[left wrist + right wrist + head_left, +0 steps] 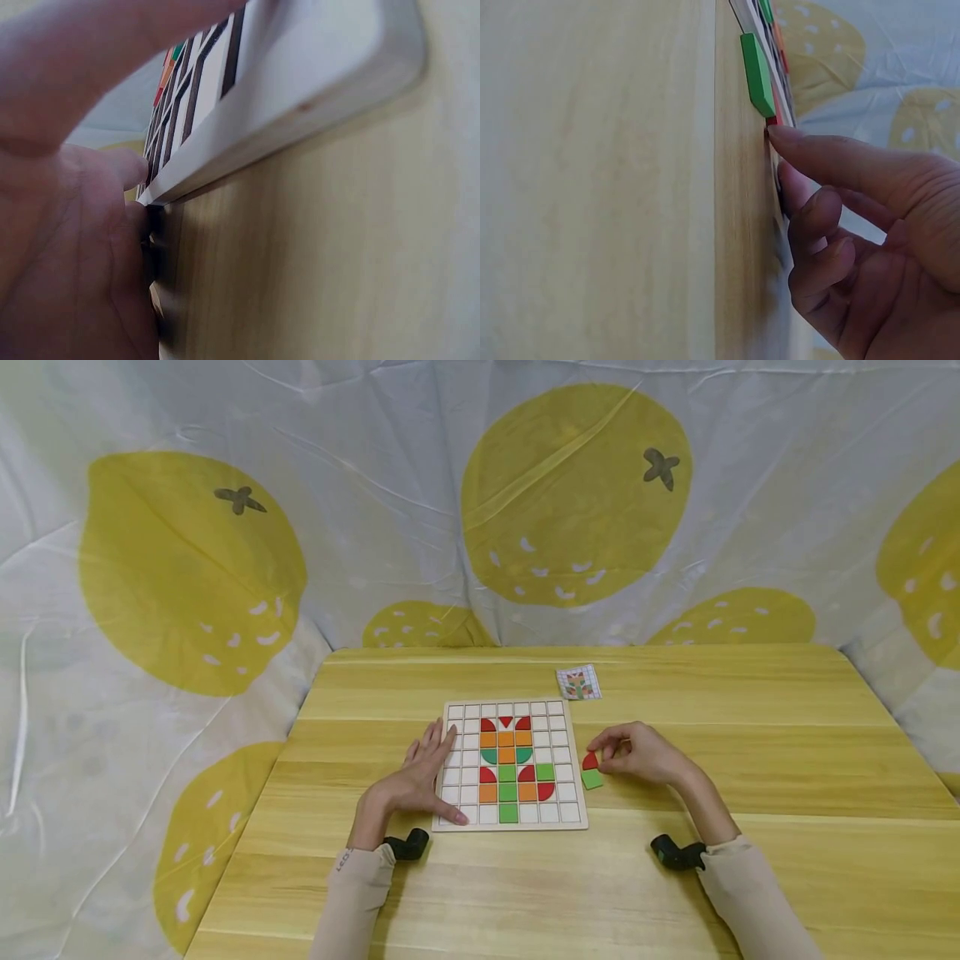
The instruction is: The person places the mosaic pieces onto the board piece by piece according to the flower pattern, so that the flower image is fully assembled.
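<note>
A white wooden grid board (465, 712) lies on the table, with red, orange, green and teal tiles set in its middle squares. My left hand (411, 781) is spread along the board's left side, the thumb resting on the lower left corner. Just off the board's right edge lie a red quarter-round tile (590, 762) and a light green square tile (592, 779). My right hand (633, 753) pinches the red tile between thumb and forefinger. In the right wrist view the green tile (757, 75) hides most of the red one.
Behind the board's upper right corner lies a small pattern card (579, 682) with a similar tile picture. The wooden table (750, 743) meets a lemon-print cloth (360, 510) at the back and left. Black devices (675, 852) are strapped at both wrists.
</note>
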The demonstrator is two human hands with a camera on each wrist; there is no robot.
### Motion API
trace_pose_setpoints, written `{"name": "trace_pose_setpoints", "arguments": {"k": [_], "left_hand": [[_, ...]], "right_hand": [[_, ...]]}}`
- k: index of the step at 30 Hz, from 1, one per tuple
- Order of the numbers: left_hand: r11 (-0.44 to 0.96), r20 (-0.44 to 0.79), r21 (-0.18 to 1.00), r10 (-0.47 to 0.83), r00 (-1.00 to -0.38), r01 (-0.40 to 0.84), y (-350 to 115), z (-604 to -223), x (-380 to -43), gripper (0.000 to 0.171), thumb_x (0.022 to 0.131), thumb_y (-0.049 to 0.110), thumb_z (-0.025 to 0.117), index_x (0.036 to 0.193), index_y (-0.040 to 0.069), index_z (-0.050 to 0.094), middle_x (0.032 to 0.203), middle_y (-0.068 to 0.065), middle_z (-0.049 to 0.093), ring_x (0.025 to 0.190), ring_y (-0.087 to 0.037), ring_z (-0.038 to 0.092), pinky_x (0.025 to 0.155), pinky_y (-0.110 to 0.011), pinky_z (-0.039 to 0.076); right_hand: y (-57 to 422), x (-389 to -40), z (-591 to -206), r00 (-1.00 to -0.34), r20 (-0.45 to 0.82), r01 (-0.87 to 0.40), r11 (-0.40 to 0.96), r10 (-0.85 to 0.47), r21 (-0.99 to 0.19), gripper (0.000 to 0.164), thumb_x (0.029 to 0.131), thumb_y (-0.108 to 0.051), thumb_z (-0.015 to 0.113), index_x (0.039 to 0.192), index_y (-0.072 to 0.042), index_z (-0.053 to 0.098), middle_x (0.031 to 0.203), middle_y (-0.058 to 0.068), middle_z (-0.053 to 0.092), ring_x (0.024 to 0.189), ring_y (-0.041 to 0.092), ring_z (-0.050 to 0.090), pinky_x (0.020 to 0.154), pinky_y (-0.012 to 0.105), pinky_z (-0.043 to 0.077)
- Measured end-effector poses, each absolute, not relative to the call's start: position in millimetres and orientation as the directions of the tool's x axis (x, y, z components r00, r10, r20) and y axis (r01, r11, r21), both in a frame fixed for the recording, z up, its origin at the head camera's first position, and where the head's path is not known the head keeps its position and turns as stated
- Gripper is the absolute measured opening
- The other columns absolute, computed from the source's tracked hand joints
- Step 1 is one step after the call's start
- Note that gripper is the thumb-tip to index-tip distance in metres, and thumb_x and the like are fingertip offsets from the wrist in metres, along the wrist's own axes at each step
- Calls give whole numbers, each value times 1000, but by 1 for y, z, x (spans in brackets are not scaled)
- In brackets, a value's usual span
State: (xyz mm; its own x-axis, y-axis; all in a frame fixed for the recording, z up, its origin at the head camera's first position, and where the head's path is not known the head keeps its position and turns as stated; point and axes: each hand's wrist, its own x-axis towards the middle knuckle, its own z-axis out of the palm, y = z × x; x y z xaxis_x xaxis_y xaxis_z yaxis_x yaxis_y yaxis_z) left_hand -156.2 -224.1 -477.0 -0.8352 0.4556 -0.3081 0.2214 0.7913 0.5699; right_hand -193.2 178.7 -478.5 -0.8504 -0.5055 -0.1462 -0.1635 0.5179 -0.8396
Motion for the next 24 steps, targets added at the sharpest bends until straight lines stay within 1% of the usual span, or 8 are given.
{"name": "trace_pose_setpoints", "arguments": {"k": [7, 10, 16, 21, 24], "left_hand": [[792, -313, 569, 457, -832, 221, -224, -477, -157, 146, 69, 48, 95, 166, 5, -6, 171, -20, -23, 161, -37, -19, 131, -60, -5], [793, -313, 568, 456, -833, 221, -224, -477, -157, 146, 69, 48, 95, 166, 5, -6, 171, -20, -23, 161, -37, -19, 131, -60, -5], [795, -321, 568, 453, -832, 214, -223, -476, -157, 146, 69, 48, 95, 166, 6, -7, 171, -19, -25, 160, -36, -20, 131, -59, -6], [796, -323, 568, 449, -833, 209, -223, -476, -157, 147, 69, 48, 95, 166, 7, -6, 171, -18, -25, 160, -35, -20, 131, -59, -6], [796, -322, 568, 450, -833, 210, -224, -477, -157, 147, 69, 48, 95, 166, 7, -6, 171, -18, -25, 161, -35, -20, 131, -59, -6]], "right_hand": [[180, -195, -480, -848, -147, -171, 526, -509, -833, 23, 88, -2, 78, 110, 1, 74, 89, 12, 68, 74, 14, 57, 63, 20, 48], [181, -195, -480, -846, -154, -167, 529, -510, -832, 21, 87, -3, 79, 108, 0, 74, 91, 11, 70, 77, 14, 60, 65, 20, 51], [185, -195, -480, -804, -173, -163, 490, -569, -857, 23, 85, -5, 82, 107, 0, 76, 99, 13, 76, 85, 15, 67, 72, 21, 57], [184, -195, -480, -764, -167, -193, 467, -624, -863, 27, 82, -9, 86, 106, -2, 78, 103, 14, 77, 83, 13, 65, 68, 21, 56], [183, -194, -480, -757, -167, -202, 469, -632, -860, 28, 79, -8, 88, 105, -3, 78, 100, 14, 73, 78, 13, 61, 64, 21, 54]]}}
